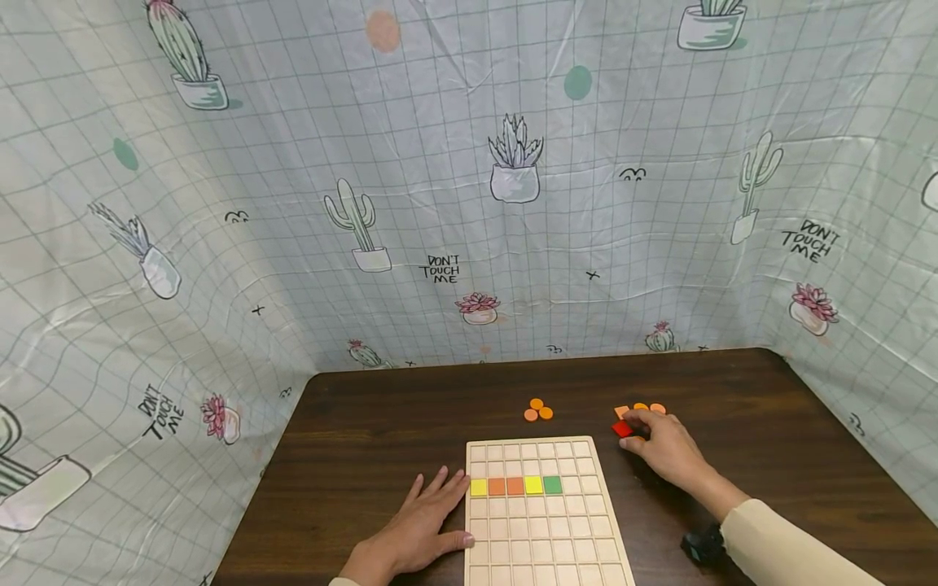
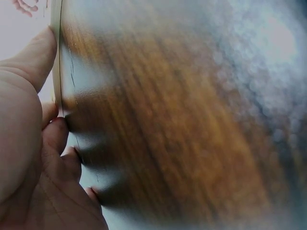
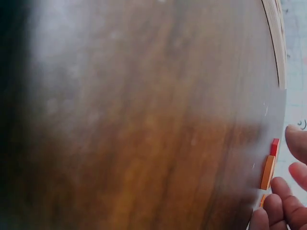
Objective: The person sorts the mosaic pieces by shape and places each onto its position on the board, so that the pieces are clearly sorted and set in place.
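Observation:
My left hand [image 1: 419,529] rests on the table with its fingers spread, fingertips and thumb at the left edge of a pale wooden grid board [image 1: 513,529]. In the left wrist view the thumb lies along the board's side. A row of yellow, orange and green square tiles [image 1: 515,486] lies in the board. My right hand [image 1: 667,448] is over a small group of pieces right of the board. Its thumb and index finger stand apart beside a red square tile [image 1: 621,428]. In the right wrist view an orange piece [image 3: 267,172] lies by the red tile [image 3: 275,146].
Several orange round pieces [image 1: 545,413] lie behind the board. More orange pieces [image 1: 657,408] are partly hidden by the right hand. A black object [image 1: 702,544] shows near the right sleeve. A cactus-print cloth [image 1: 469,228] hangs around the dark wooden table [image 1: 352,456].

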`<state>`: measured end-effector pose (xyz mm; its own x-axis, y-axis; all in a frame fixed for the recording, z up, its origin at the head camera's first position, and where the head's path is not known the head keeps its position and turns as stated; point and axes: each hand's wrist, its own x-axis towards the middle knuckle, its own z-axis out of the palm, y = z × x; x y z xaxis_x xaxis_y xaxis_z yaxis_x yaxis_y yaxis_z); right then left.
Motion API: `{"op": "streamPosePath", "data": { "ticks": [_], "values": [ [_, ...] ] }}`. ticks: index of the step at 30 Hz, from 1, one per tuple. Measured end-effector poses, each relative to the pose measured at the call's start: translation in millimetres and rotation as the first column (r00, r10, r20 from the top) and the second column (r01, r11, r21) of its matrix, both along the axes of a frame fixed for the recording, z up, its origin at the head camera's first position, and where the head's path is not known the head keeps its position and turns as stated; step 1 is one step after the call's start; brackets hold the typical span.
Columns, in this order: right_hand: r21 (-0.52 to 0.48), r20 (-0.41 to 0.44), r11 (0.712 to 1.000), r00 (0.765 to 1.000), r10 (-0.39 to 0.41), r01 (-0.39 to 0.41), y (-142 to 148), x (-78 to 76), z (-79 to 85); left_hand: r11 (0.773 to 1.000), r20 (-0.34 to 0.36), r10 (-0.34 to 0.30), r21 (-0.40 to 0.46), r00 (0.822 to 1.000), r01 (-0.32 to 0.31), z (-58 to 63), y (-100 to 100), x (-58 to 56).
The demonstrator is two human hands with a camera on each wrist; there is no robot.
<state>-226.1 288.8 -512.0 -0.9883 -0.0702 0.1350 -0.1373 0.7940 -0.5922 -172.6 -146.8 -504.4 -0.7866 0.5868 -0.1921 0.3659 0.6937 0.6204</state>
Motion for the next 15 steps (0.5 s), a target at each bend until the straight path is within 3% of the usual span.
{"op": "streamPosePath", "data": {
  "ticks": [15],
  "values": [
    [-0.005, 0.06, 1.0, 0.998, 0.011, -0.011, -5.2, 1.2, -0.7, 1.0, -0.013, 0.0, -0.015, 1.0, 0.0, -0.1, 0.7, -0.2]
  ]
}}
